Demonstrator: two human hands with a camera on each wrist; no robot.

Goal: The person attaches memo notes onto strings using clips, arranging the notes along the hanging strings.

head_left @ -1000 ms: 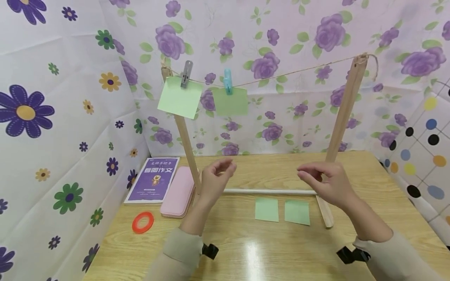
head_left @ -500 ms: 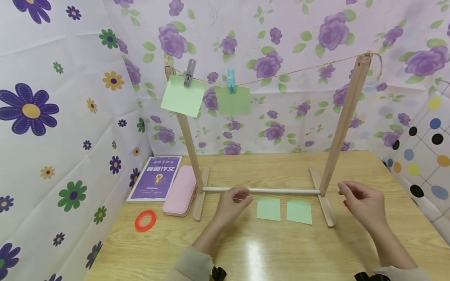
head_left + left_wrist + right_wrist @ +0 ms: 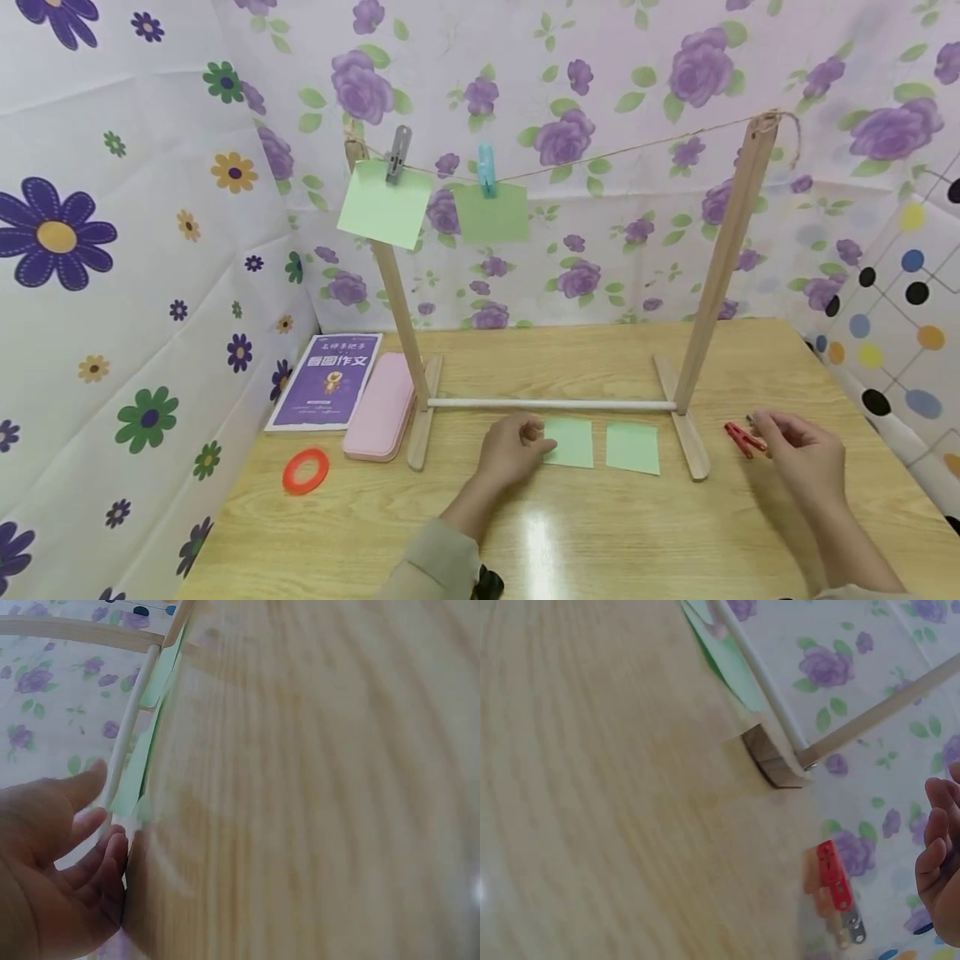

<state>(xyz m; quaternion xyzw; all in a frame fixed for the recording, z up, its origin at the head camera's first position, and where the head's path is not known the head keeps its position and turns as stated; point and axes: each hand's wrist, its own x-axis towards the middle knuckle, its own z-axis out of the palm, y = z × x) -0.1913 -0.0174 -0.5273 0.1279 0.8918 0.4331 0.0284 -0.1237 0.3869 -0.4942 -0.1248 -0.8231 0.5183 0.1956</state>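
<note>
L hand [image 3: 513,450] is held w/ fingers loosely parted, nothing gripped, by the L green note [image 3: 568,442], laid mid table [image 3: 622,542] btwn L & R edges. Red clip [image 3: 835,881] is set twd table's R edge, nr R hand [image 3: 810,458]; whether anything's pinched there can't be told.

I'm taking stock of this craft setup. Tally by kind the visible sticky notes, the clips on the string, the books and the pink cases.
Green sticky notes: 4 (two hung, two lying below)
Hanging clips: 2 (one grey, one blue)
Purple book: 1
Pink case: 1
Total: 8
</note>
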